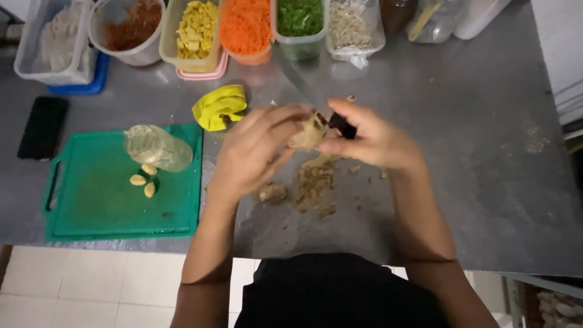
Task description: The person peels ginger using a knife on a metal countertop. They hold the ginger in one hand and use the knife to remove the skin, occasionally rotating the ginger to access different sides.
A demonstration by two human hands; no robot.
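My left hand grips a knobbly beige piece of ginger root above the steel table. My right hand holds a knife by its black handle, and the blade points away toward the containers. The blade's base rests against the ginger. Brown peelings lie in a pile under my hands, with another ginger piece beside them.
A green cutting board at the left carries a tipped glass jar and three pale peeled pieces. A yellow cloth lies behind it. Tubs of chopped ingredients line the far edge; a black phone lies far left.
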